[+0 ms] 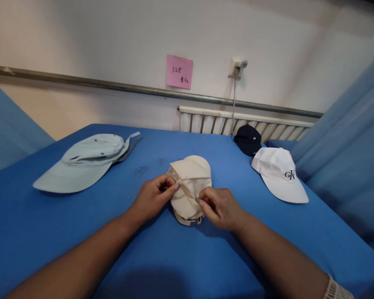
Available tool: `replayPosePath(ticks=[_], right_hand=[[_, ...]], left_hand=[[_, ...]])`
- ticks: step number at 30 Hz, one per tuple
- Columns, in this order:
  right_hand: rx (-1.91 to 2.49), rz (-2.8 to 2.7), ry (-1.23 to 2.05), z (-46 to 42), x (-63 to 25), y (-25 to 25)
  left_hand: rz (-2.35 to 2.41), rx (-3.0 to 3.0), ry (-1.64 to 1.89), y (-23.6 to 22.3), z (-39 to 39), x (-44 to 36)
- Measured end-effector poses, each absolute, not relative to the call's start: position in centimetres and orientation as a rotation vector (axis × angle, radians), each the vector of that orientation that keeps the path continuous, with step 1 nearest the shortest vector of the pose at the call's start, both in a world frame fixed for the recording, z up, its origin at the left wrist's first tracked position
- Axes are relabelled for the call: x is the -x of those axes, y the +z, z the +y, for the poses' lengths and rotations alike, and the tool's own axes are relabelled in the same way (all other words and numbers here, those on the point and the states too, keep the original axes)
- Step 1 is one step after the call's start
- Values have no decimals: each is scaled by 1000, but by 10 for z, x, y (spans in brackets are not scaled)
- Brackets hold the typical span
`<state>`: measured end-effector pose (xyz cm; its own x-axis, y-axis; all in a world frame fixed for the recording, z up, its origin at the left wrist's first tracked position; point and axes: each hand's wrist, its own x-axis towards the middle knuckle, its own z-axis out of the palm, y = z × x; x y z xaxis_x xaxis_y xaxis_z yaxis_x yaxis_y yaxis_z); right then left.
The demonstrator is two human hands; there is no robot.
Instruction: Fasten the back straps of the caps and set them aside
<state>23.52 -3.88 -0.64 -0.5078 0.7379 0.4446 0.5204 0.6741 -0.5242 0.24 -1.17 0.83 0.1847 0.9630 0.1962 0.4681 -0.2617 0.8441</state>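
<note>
Beige baseball cap (191, 168) between the blue-covered table's (65, 224) side edges.
Left hand (152, 197) and right hand (222, 207) pinch its fabric from opposite sides, presumably to spread the folds.

My bare left forearm (81, 257) slants in from the lower left, my right forearm (271, 249) from the lower right, so my hands face each other near the middle, close but apart. My left hand (151, 198) has its fingers (165, 179) bent into a pinch, the thumb (171, 192) stretched out toward my right side. My right hand (226, 207) is pinched too, fingers curled inward, its thumb angled up and leftward beneath the index finger.
</note>
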Motion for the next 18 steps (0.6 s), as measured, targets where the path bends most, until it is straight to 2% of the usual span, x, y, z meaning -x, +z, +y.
replayPosePath(ticks=[4,8,13,18], right_hand=[[1185,-2094,334,-32,-222,-20],[1149,-2042,288,-31,-219,-22],[994,-1659,642,-26,-230,-16],[824,-1429,969,-11,-234,-24]], left_hand=[[1266,-1860,964,4,-17,-10],[1244,-1888,983,4,-21,-12],[1225,-1871,1062,2,-19,-10],[1280,-2093,1111,1,-16,-9]])
